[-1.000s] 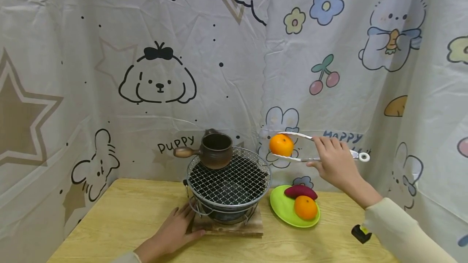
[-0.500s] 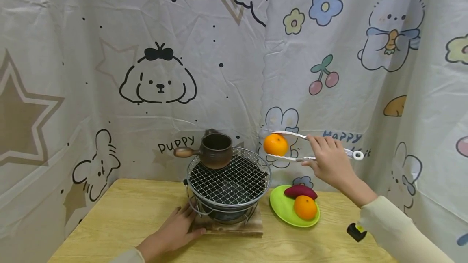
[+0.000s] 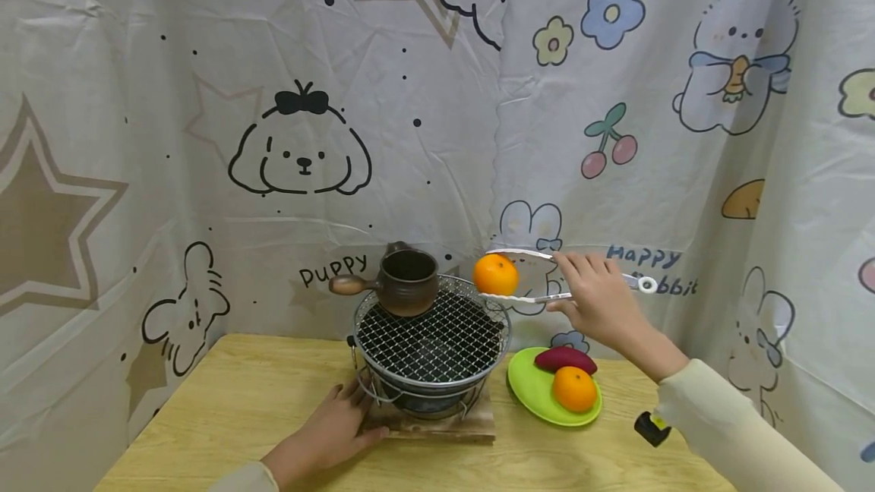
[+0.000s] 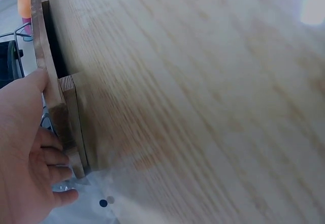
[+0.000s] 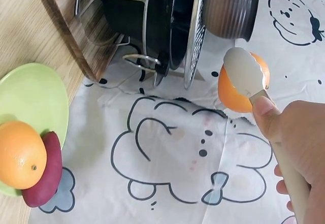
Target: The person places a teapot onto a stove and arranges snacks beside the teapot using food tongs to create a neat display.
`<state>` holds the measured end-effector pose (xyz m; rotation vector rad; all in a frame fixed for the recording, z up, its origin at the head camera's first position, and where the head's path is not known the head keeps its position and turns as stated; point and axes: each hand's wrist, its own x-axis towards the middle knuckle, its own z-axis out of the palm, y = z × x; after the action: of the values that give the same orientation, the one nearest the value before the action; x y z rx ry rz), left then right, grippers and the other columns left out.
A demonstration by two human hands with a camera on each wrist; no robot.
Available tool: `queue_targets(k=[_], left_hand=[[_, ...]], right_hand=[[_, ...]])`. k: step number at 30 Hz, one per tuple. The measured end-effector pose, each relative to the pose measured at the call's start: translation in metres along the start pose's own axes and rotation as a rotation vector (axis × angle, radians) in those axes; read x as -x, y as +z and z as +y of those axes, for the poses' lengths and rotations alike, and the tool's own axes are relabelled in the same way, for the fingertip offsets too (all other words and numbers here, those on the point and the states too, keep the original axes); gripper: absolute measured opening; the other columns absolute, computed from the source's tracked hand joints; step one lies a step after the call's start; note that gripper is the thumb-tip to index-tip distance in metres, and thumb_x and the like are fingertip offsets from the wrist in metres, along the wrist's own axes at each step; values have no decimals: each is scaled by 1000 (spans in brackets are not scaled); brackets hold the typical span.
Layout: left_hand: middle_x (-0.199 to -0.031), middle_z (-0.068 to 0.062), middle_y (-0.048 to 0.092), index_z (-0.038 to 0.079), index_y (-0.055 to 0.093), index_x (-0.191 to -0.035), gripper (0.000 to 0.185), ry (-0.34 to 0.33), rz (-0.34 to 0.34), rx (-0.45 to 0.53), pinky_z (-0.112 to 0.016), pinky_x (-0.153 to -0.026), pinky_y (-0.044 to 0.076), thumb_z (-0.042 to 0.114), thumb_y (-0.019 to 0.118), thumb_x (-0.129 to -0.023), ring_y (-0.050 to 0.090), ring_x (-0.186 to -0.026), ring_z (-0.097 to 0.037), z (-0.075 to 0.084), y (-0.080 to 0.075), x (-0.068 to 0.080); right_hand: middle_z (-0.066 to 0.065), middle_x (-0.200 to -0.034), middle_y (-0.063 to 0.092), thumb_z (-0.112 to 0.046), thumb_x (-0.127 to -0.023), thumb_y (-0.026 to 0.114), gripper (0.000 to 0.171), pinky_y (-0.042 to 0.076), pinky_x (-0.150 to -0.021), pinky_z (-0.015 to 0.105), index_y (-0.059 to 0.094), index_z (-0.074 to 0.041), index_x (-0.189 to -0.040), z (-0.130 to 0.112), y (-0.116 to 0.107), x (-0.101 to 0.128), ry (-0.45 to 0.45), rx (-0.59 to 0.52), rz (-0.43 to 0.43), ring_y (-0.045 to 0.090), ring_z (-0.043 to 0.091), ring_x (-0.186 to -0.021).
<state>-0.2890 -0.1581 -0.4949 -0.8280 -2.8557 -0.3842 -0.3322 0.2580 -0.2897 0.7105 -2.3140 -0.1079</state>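
My right hand (image 3: 596, 302) grips white tongs (image 3: 540, 276) that clamp an orange (image 3: 495, 274) in the air, just above the right rim of the round wire grill (image 3: 431, 332). The right wrist view shows the tong tip (image 5: 242, 71) lying over the same orange (image 5: 231, 93). My left hand (image 3: 328, 435) lies flat on the table against the wooden board (image 3: 437, 425) under the grill; in the left wrist view its fingers (image 4: 28, 148) press the board's edge (image 4: 63, 117). A brown clay pot (image 3: 403, 291) with a side handle sits on the grill's far left.
A green plate (image 3: 529, 393) right of the grill holds a second orange (image 3: 576, 389) and a purple sweet potato (image 3: 564, 360). A small black object (image 3: 649, 428) lies near the table's right edge. Printed cloth hangs close behind the wooden table (image 3: 225, 408).
My right hand has carried the orange in the tongs leftward, from beside the grill to over its right rim. The left hand has stayed on the board.
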Motion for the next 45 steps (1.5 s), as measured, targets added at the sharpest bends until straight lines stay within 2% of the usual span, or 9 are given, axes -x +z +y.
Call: queue_targets(k=[5,12,26,45], left_hand=[[-152,-34,43,-9,48,-146,85,0,3,9,-70,-106,39,59,58,-97,42,-142,-51,1,-1,0],[-150,-35,46,-11,49,-145,83,13,45,-4,-69,-105,41,57,58,-98,45,-140,-51,2,-3,1],[-150,-32,48,-9,48,-146,83,22,71,-10,-69,-104,42,59,56,-98,48,-138,-47,1,3,-2],[-152,-29,47,-7,46,-148,85,12,67,-12,-69,-105,41,62,54,-98,46,-141,-45,-1,5,0]], right_hand=[[22,-129,64,-32,-74,92,86,47,-100,58,53,4,-142,-5,1,-4,-13,-18,-34,57,41,-116],[20,-130,64,-36,-76,90,83,46,-101,56,55,3,-140,-11,4,-7,-35,-30,-88,57,38,-114],[20,-127,65,-36,-76,90,83,48,-97,54,56,5,-140,-23,9,-10,-99,-27,-104,57,37,-108],[20,-128,65,-39,-77,88,82,48,-94,53,57,4,-139,-24,14,-10,-95,-4,-128,57,36,-107]])
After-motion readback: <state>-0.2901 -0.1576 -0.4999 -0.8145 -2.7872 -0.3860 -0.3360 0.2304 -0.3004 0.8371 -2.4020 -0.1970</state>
